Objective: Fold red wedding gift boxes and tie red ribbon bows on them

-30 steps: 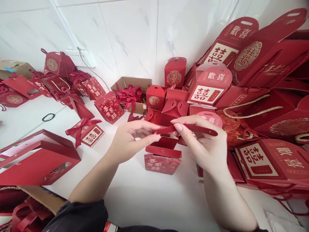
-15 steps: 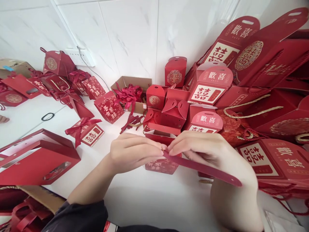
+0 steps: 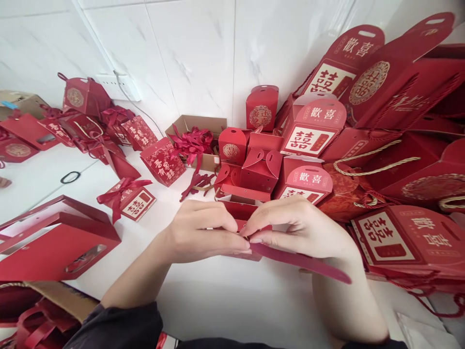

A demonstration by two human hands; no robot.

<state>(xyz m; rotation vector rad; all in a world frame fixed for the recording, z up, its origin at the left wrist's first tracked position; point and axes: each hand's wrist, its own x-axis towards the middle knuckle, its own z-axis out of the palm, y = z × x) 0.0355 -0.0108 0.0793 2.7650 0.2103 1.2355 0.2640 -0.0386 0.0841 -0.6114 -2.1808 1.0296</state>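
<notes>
My left hand (image 3: 203,230) and my right hand (image 3: 298,228) meet fingertip to fingertip over a small open red gift box (image 3: 241,207) on the white table (image 3: 225,295). Both pinch one end of a long red paper strip (image 3: 308,261), which runs out to the lower right under my right wrist. The fingers of both hands are closed on that end, right at the box's near edge. The box's front face is mostly hidden behind my hands.
Folded red gift boxes (image 3: 261,162) and large red bags (image 3: 407,232) pile up at the right and back. A cardboard box of red ribbons (image 3: 192,140) sits behind. A ribboned box (image 3: 132,198), a flat red carton (image 3: 54,237) and more boxes lie at the left.
Both hands have come down from above the box to its near edge. The strip's free end swung from level at the right to slanting down towards the lower right.
</notes>
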